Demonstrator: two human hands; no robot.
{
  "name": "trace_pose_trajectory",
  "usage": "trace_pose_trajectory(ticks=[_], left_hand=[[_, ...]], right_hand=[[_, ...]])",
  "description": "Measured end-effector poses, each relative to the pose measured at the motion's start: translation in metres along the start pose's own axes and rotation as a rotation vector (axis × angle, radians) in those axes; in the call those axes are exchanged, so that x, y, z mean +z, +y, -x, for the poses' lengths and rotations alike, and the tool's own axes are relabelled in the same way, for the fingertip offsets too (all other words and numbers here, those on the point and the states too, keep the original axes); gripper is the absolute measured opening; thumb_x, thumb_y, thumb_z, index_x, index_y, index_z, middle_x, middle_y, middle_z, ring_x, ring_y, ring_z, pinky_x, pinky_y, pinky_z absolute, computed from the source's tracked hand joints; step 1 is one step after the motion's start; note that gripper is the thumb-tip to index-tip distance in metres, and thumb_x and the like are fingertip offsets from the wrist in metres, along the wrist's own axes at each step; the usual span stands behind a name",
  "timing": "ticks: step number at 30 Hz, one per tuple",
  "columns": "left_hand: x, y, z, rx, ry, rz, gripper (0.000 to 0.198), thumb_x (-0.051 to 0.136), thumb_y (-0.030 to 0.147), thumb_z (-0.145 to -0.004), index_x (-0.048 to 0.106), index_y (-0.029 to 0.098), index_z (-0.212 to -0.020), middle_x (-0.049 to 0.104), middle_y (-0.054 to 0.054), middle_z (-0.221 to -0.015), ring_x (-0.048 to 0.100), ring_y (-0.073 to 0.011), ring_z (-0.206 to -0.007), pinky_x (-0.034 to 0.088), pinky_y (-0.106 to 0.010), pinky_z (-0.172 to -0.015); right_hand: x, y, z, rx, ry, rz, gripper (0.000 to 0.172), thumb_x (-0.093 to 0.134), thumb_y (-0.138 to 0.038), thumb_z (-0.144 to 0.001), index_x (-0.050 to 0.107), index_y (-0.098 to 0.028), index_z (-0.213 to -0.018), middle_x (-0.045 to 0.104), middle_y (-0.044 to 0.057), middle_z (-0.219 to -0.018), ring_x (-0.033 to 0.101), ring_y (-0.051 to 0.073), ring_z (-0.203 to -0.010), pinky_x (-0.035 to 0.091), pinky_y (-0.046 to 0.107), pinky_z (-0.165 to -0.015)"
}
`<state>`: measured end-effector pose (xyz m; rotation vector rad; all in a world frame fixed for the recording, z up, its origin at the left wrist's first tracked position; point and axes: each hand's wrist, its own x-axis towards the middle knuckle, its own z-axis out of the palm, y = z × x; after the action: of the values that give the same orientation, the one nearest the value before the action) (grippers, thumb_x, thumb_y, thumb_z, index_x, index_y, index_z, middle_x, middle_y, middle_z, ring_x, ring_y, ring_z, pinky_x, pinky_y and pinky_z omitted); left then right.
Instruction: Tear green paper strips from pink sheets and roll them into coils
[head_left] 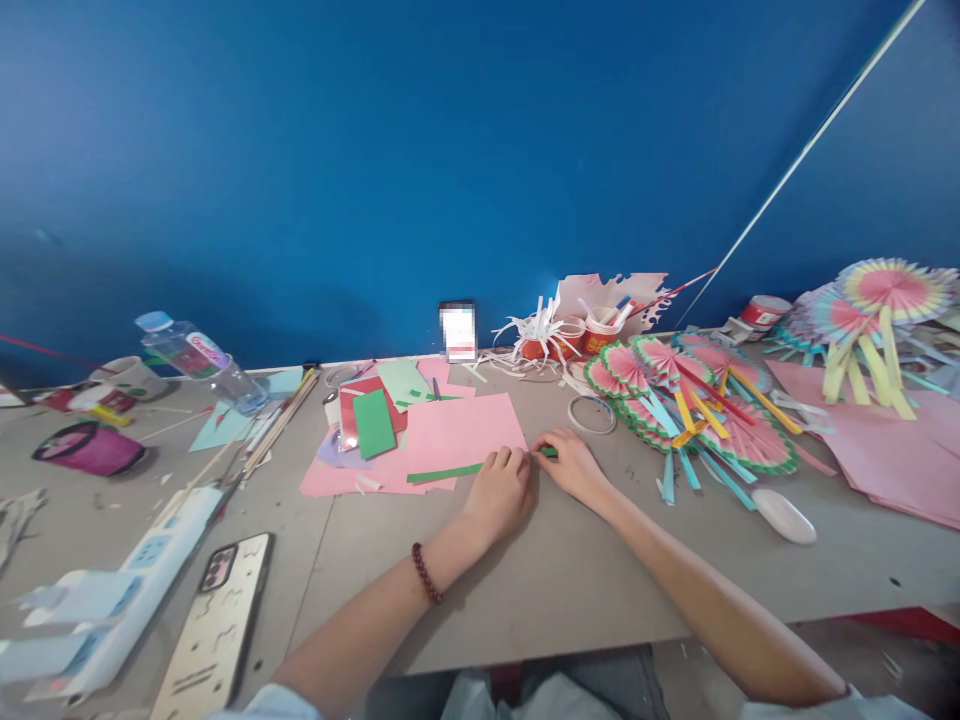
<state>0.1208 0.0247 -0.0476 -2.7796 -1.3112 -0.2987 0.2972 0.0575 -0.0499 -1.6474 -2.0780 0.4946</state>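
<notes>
A pink sheet of paper point(465, 428) lies flat on the table in front of me. Along its near edge runs a narrow green paper strip point(446, 472). My left hand point(501, 488) is closed, its bent fingers pressed on the strip at the sheet's right corner. Just past that corner, my right hand point(574, 465) pinches the strip's right end, which sticks out beyond the sheet. The fingertips of both hands are close together and partly hidden. Left of the sheet, a green card point(374, 424) lies on red and pink paper pieces.
Folded paper fans point(694, 395) with streamers cover the right side, near a white oval object point(784, 515) and a tape ring point(592, 414). At left are a phone point(217, 630), a power strip point(150, 570), a plastic bottle point(202, 360) and thin sticks point(281, 425). A lit screen point(459, 332) leans against the blue wall.
</notes>
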Motion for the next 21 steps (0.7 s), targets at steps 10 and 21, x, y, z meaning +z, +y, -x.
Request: trace_pose_trajectory(ticks=[10,21], left_hand=[[0.0002,0.0008,0.0000,0.016,-0.031,-0.033,0.033,0.052,0.015,-0.093,0.061,0.014,-0.125,0.065,-0.012,-0.113,0.059,-0.0272,-0.105,0.053,-0.041,-0.089],[0.0009,0.0009,0.0002,0.021,-0.003,-0.010,0.038,0.051,0.007,-0.089,0.060,0.017,-0.124,0.064,-0.010,-0.114,0.059,-0.0261,-0.105,0.054,-0.041,-0.087]], right_hand=[[0.0050,0.0024,0.0015,-0.011,0.026,0.036,0.011,0.063,-0.015,-0.089,0.072,-0.021,-0.090,0.076,0.006,-0.095,0.067,0.023,-0.100,0.046,0.035,-0.091],[0.0021,-0.0032,0.0033,-0.004,-0.007,0.076,0.014,0.058,-0.014,-0.093,0.072,-0.020,-0.093,0.076,0.007,-0.100,0.064,0.024,-0.104,0.044,0.036,-0.092]])
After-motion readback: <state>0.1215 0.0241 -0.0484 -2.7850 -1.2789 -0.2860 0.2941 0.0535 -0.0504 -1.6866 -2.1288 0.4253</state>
